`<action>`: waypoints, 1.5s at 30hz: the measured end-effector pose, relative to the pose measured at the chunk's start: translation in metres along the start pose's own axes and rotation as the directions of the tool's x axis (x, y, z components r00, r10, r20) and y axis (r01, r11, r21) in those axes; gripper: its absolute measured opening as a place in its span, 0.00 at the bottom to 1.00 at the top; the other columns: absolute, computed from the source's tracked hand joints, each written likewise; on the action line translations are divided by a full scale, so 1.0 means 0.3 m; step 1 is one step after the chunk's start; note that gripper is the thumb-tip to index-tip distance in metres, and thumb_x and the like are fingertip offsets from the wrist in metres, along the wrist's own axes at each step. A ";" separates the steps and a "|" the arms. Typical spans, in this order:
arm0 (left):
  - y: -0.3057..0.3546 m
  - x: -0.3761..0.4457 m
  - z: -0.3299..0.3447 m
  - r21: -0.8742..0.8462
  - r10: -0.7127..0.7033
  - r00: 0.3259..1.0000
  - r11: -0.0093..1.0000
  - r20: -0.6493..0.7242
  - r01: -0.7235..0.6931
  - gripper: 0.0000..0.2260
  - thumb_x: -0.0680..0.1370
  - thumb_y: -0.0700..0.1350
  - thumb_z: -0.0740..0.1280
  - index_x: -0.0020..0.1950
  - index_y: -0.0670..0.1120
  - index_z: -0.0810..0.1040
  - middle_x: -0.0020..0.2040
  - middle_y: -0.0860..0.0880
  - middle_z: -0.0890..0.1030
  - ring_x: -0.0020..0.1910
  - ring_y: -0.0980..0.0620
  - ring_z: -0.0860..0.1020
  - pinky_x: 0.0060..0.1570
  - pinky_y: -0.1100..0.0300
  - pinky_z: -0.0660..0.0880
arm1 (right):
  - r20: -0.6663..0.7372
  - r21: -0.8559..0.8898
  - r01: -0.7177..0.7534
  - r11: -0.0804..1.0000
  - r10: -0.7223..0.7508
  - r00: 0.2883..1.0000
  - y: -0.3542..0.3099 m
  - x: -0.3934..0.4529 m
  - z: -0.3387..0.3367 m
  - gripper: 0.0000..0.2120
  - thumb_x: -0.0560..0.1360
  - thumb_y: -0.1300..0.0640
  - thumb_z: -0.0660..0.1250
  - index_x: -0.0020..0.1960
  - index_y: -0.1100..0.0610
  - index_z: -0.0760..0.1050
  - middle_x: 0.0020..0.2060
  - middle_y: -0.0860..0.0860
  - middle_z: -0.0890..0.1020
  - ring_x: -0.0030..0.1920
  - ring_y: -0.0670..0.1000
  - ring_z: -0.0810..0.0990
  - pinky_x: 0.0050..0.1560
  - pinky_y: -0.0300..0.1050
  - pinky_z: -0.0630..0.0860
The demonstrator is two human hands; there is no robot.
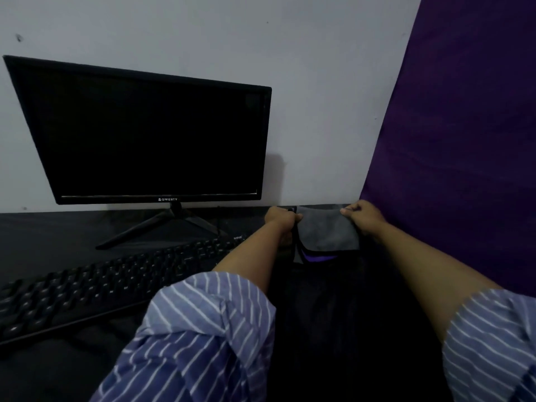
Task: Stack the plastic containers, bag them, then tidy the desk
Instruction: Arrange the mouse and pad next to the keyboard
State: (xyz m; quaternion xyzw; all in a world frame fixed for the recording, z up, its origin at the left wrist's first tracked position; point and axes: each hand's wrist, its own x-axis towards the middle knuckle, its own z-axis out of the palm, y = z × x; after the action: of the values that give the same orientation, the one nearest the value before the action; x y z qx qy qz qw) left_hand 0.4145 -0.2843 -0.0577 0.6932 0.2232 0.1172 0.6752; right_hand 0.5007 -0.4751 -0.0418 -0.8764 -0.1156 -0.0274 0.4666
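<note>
Head: grey cloth point(326, 232) between both hands' grips.

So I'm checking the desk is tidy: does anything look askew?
The black keyboard lies diagonally, not square to the black monitor. Both hands hold a grey cloth. Nothing is spilled.

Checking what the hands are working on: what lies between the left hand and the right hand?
In the head view, a grey cloth with a purple edge spans the gap, gripped by the left hand and the right hand at its upper corners.
</note>
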 end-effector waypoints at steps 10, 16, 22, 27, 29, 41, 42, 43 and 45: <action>-0.028 0.192 0.026 0.141 -0.022 0.999 0.990 -0.040 0.028 0.18 0.71 0.40 0.75 0.58 0.34 0.79 0.57 0.37 0.81 0.55 0.41 0.80 0.52 0.54 0.79 | 0.058 -0.005 -0.024 1.000 0.024 0.998 0.069 0.212 0.116 0.10 0.74 0.56 0.71 0.39 0.56 0.71 0.39 0.51 0.78 0.46 0.52 0.76 0.39 0.41 0.71; -0.035 0.248 0.002 0.396 0.056 0.998 0.917 -0.023 -0.042 0.17 0.73 0.45 0.74 0.57 0.37 0.79 0.55 0.41 0.81 0.55 0.44 0.79 0.47 0.61 0.72 | 0.044 -0.048 0.005 0.999 -0.003 0.999 0.105 0.260 0.161 0.09 0.73 0.54 0.73 0.48 0.59 0.78 0.46 0.53 0.81 0.48 0.51 0.78 0.48 0.43 0.72; -0.042 0.275 -0.008 0.582 0.119 0.993 0.806 0.022 -0.110 0.15 0.72 0.48 0.74 0.52 0.38 0.81 0.52 0.41 0.82 0.52 0.44 0.81 0.44 0.58 0.73 | 0.024 -0.164 0.008 0.986 -0.004 1.000 0.133 0.281 0.183 0.07 0.71 0.51 0.74 0.43 0.53 0.80 0.48 0.51 0.83 0.50 0.51 0.79 0.54 0.45 0.75; -0.067 0.284 -0.009 0.769 0.195 0.980 0.619 0.042 -0.156 0.21 0.72 0.53 0.72 0.60 0.43 0.77 0.61 0.43 0.78 0.63 0.44 0.72 0.59 0.53 0.73 | -0.013 -0.203 0.005 0.979 -0.007 1.000 0.139 0.265 0.182 0.09 0.71 0.50 0.74 0.47 0.53 0.80 0.47 0.50 0.82 0.51 0.51 0.80 0.55 0.45 0.75; -0.075 0.275 -0.014 0.816 0.265 0.961 0.538 0.076 -0.212 0.22 0.74 0.54 0.70 0.63 0.44 0.75 0.63 0.43 0.76 0.65 0.44 0.69 0.62 0.51 0.70 | -0.045 -0.218 0.029 0.975 -0.039 0.998 0.142 0.251 0.178 0.09 0.70 0.49 0.74 0.46 0.52 0.80 0.47 0.50 0.81 0.51 0.52 0.80 0.54 0.45 0.76; -0.069 0.198 -0.025 0.875 0.002 0.899 0.229 0.438 -0.427 0.39 0.70 0.69 0.64 0.77 0.58 0.56 0.79 0.48 0.53 0.78 0.44 0.49 0.75 0.42 0.43 | 0.135 -0.717 0.104 0.689 -0.009 0.991 0.115 0.098 0.178 0.31 0.71 0.28 0.57 0.69 0.40 0.70 0.71 0.47 0.71 0.73 0.54 0.65 0.68 0.55 0.57; -0.073 0.189 -0.019 0.881 -0.005 0.903 0.220 0.431 -0.419 0.39 0.70 0.70 0.63 0.78 0.58 0.55 0.79 0.47 0.52 0.78 0.43 0.48 0.74 0.40 0.40 | 0.145 -0.738 0.116 0.665 -0.012 0.989 0.114 0.095 0.180 0.30 0.73 0.28 0.55 0.71 0.40 0.68 0.73 0.48 0.69 0.74 0.53 0.62 0.68 0.55 0.55; -0.076 0.179 -0.013 0.887 -0.010 0.907 0.217 0.420 -0.408 0.40 0.71 0.70 0.63 0.78 0.58 0.55 0.79 0.47 0.52 0.78 0.43 0.47 0.74 0.40 0.38 | 0.161 -0.753 0.129 0.645 -0.010 0.987 0.113 0.092 0.183 0.30 0.74 0.29 0.53 0.73 0.40 0.66 0.74 0.47 0.67 0.76 0.52 0.59 0.69 0.56 0.54; -0.078 0.164 -0.001 0.897 -0.018 0.916 0.209 0.401 -0.389 0.41 0.70 0.71 0.62 0.78 0.58 0.53 0.79 0.46 0.51 0.77 0.42 0.46 0.73 0.39 0.35 | 0.201 -0.779 0.151 0.609 0.014 0.979 0.108 0.094 0.188 0.29 0.77 0.31 0.50 0.75 0.40 0.61 0.76 0.44 0.61 0.78 0.51 0.53 0.70 0.57 0.50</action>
State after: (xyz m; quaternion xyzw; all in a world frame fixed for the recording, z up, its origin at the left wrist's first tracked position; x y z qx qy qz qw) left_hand 0.4537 -0.2613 -0.0877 0.9898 0.0461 -0.0804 0.1081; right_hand 0.5320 -0.4412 -0.0953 -0.9855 -0.1684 -0.0110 0.0183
